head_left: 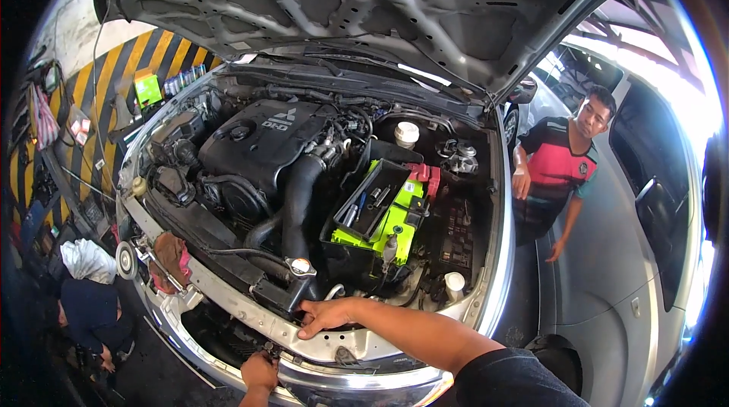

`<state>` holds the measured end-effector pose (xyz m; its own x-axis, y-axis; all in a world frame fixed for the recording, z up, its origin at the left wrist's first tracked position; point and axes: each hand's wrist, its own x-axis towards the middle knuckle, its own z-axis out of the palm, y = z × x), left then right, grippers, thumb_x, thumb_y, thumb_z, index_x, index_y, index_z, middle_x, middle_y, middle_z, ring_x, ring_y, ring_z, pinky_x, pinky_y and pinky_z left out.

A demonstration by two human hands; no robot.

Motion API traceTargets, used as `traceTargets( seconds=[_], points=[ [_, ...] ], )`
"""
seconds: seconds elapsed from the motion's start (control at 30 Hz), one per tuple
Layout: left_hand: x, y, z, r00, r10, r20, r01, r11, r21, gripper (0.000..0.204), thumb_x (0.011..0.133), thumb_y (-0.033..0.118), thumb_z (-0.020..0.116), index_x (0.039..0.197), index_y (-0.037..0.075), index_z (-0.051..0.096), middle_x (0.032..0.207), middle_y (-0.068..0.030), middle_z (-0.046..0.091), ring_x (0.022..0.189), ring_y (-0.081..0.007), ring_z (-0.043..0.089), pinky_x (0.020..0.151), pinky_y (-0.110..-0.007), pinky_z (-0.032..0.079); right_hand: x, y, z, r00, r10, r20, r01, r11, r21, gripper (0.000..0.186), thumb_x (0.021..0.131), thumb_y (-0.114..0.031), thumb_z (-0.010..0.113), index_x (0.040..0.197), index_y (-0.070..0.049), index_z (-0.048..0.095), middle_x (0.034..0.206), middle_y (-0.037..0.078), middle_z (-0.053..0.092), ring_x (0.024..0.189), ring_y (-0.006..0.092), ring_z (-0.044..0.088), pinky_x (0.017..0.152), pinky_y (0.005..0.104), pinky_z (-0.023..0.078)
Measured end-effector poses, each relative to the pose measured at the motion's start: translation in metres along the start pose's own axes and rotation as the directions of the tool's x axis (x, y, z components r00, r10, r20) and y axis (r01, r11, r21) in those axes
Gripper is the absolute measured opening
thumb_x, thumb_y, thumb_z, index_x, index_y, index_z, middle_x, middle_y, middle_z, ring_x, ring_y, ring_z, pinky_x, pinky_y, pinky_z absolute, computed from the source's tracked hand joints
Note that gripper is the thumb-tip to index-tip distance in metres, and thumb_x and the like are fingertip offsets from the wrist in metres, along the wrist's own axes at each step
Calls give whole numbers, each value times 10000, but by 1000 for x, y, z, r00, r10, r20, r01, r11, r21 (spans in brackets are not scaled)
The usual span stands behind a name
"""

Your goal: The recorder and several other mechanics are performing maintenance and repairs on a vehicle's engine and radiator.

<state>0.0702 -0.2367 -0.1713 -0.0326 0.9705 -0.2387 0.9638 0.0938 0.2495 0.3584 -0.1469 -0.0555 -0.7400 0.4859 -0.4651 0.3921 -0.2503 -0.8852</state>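
Observation:
My right hand point(326, 314) reaches over the silver front crossmember point(402, 339) of an open engine bay, fingers bent round the dark radiator top point(277, 293) just below its metal cap point(301, 267). My left hand point(260, 369) is closed at the grille opening point(216, 331), beside a small latch-like part; what it holds is too small to make out. A black tray of tools point(373, 196) lies on a lime-green battery point(399, 225). A brown rag point(168, 255) rests on the crossmember to the left. The black engine cover point(250, 141) fills the middle.
A person point(558, 171) stands at the right between this car and a silver vehicle point(600, 293). Another person point(87, 316) crouches at lower left. The raised hood point(342, 4) spans overhead. A striped wall point(106, 65) and hanging clutter point(45, 111) line the left.

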Motion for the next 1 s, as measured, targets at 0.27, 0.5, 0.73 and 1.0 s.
traceTargets(
  seconds=[0.27,0.5,0.73,1.0],
  points=[
    [3,-5,5,1000,5,16,-6,998,55,240,886,319,708,1025,128,748,1035,-91,733,977,-305,713,849,-430,558,-14,-27,8,987,40,-157,-74,974,-214,1020,864,-507,762,1550,53,256,1329,245,563,1252,308,538,1062,378,415],
    [3,0,1,997,12,71,-19,994,104,497,636,108,859,1113,144,727,1125,-98,729,1046,-306,702,887,-394,556,-15,-22,8,987,19,-162,-45,986,-159,1000,846,-514,763,1537,39,300,1523,286,426,1404,368,439,1122,434,394],
    [2,-8,6,999,-17,41,16,1000,27,489,635,93,851,1108,139,734,1130,-106,725,1039,-312,699,886,-401,557,-14,-26,8,987,81,-141,-83,997,-7,1064,850,-518,785,1560,26,210,1344,238,553,1282,318,517,982,411,482],
    [2,-10,7,1000,17,18,-18,998,55,597,586,66,867,1162,136,727,1159,-107,722,1057,-297,697,906,-388,553,13,9,-3,996,-3,-85,-6,994,-105,1055,860,-508,777,1573,17,203,1446,251,500,1338,295,482,1127,385,368]
  ],
)
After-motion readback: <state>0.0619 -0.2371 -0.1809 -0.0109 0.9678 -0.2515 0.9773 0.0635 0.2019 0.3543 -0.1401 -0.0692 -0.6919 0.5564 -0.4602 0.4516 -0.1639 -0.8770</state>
